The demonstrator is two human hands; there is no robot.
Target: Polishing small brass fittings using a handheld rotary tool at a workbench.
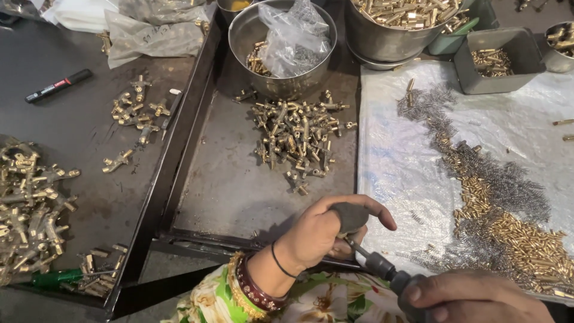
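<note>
Near the tray (pixel 197 197) edge: left hand (pixel 320 233) clenched around dark knob (pixel 350 216); right hand (pixel 472 296) gripping grey screwdriver handle (pixel 402 282).

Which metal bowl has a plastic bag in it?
The smaller round bowl at top centre, behind the pile of brass fittings; the larger bowl beside it holds only brass parts.

We grip a dark rounded part (pixel 350 216) in the left hand (pixel 320 233), fingers curled around it. Our right hand (pixel 472 297) holds a grey screwdriver (pixel 388 274), its shaft angled up to that part. Beyond the hands, a pile of brass fittings (pixel 299 140) lies on the metal tray (pixel 221 185). To the right, small springs (pixel 514 185) and brass pins (pixel 526 245) cover a plastic sheet (pixel 394 155).
</note>
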